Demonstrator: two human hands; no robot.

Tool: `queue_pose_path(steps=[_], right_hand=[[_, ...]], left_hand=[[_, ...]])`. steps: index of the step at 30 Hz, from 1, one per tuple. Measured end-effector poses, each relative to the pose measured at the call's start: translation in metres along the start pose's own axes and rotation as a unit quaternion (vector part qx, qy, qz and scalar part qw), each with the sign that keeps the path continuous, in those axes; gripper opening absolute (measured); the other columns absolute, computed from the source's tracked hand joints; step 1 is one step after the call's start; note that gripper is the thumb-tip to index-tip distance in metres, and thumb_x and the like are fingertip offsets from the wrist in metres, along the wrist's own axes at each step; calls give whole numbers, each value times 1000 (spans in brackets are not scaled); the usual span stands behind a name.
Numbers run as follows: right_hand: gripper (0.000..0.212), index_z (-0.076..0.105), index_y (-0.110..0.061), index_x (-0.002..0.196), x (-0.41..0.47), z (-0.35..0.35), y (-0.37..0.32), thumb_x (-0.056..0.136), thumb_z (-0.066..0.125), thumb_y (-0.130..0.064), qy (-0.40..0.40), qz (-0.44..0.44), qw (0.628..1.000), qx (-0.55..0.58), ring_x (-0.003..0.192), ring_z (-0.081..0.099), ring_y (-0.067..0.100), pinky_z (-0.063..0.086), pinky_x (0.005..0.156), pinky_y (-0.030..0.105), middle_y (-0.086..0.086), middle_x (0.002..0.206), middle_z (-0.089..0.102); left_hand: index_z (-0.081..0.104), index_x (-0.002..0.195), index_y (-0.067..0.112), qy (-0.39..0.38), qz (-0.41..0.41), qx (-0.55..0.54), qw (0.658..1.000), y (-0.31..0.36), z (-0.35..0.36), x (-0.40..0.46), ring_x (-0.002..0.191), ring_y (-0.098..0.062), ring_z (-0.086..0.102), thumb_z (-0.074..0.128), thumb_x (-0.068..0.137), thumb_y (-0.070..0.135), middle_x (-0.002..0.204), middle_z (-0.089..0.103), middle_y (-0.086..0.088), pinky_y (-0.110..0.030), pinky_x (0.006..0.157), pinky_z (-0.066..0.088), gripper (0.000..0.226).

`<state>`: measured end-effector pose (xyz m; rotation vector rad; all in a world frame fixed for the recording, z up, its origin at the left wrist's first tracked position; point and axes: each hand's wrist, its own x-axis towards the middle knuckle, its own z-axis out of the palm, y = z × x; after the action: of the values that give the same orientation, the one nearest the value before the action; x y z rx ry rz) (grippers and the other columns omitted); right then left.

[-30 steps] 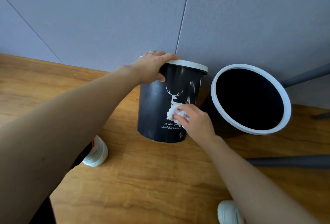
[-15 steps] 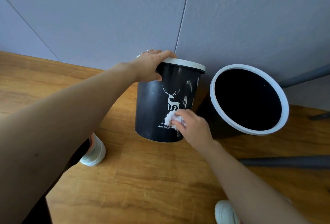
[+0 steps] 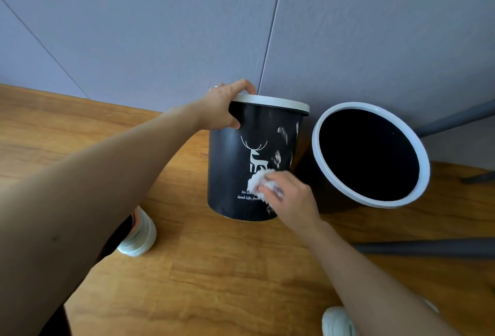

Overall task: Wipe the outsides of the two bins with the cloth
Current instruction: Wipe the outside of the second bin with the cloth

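A black bin with a white deer print and white rim [image 3: 230, 164] stands on the wooden floor, tilted away toward the wall. My left hand [image 3: 223, 106] grips its rim at the upper left, thumb on the outer wall. My right hand [image 3: 290, 197] holds a crumpled white cloth [image 3: 261, 181] pressed against the lower front of this bin, just below the deer. A second black bin with a white rim [image 3: 371, 201] stands to the right, close beside the first, its dark opening facing me.
A grey panelled wall [image 3: 241, 27] runs right behind both bins. Dark grey furniture legs [image 3: 428, 247] cross the floor at the right. My white shoes show at the lower left [image 3: 139, 239] and at the bottom edge [image 3: 337, 322].
The cloth in my right hand slid down the bin's front, uncovering the deer, then shifted slightly left. My left hand stayed on the rim.
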<state>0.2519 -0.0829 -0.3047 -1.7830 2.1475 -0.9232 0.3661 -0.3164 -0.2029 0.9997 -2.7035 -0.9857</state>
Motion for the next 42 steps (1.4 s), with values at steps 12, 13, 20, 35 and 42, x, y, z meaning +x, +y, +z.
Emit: queue_pose_path(steps=[12,13,20,35,42], right_hand=[[28,50,-22,119,63,-29,-38,92,55,-20,219,233,930,183,92,50,-8,36,73,1,-15,104,52],[33,47,-18,124,66,-28,-41,92,54,-19,216,244,929,178,95,48,-5,36,78,5,-12,110,50],[49,47,-24,132,62,-21,-41,84,57,-22,83,227,958,153,93,51,7,40,79,17,-4,107,46],[21,40,-24,89,56,-39,-31,88,57,-12,144,211,967,5,59,50,6,29,45,16,-10,67,47],[51,54,-32,134,57,-39,-29,85,62,-23,33,139,984,105,93,61,11,49,75,19,-2,108,64]], left_hand=[[44,130,26,-14,22,22,999,-2,-1,-2,112,-25,39,75,72,4,113,53,-2,-35,92,37,69],[44,130,26,-13,22,24,999,-2,-1,-2,111,-25,39,75,72,5,113,53,-3,-35,91,37,69],[44,130,26,-14,16,24,999,-3,-2,-4,113,-26,39,75,72,4,106,45,6,-38,94,37,69],[44,130,27,-17,32,38,999,1,1,-2,111,-26,41,76,72,7,111,50,3,-38,94,38,69],[42,132,24,-14,21,39,999,-4,-2,-2,114,-28,41,76,73,7,121,52,-5,-35,92,34,71]])
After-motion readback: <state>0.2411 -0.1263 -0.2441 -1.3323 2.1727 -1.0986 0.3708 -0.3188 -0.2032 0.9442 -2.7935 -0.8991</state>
